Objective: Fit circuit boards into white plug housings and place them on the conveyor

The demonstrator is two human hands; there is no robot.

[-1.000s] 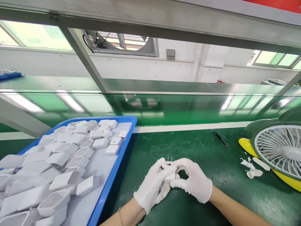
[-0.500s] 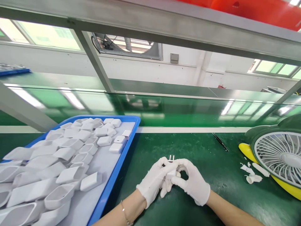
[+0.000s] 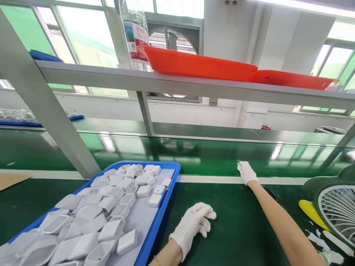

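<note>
My left hand [image 3: 194, 223], in a white glove, hovers over the green bench top with its fingers loosely curled and apart, nothing in them. Farther off, my right hand [image 3: 246, 172], gloved too, reaches out over the glossy green strip past the white line. Its fingers are closed on a charger plug [image 3: 239, 162], of which little more than the metal prongs shows; the glove hides the body. Left of my left hand lies a blue tray [image 3: 163, 218] with many white plastic housings [image 3: 111, 231], some of them hollow shells.
A small fan [image 3: 337, 207] stands at the right, with white scraps [image 3: 318, 242] near it. A dark, thin tool [image 3: 273, 195] lies partly behind my right forearm. Above runs a metal shelf [image 3: 194, 82] bearing red trays [image 3: 199, 66] and a water bottle [image 3: 135, 37].
My hands have come apart. The right has carried the charger plug forward and right, over the green strip; the left has let go and stays near the bench middle. The view has tilted up.
</note>
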